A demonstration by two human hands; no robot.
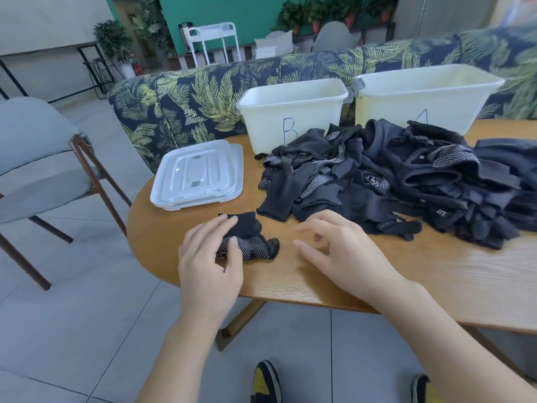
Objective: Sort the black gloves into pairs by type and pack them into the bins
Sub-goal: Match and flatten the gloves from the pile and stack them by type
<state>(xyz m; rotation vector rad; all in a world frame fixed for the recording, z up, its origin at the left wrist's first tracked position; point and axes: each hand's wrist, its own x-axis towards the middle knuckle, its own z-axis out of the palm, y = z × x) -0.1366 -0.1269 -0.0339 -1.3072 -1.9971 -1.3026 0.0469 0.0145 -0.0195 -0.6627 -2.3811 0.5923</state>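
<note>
Resting near the table's (436, 286) rounded left edge, the left hand (210, 263) presses loosely spread fingers on a folded dotted glove pair (250, 242), while the right hand (345, 251) hovers with relaxed, parted fingers over bare wood between it and the glove pile (392, 175) before bins B (290, 112) and A (421, 94)

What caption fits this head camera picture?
Left hand presses a dotted glove beside the glove pile, bins B and A waiting.
</note>
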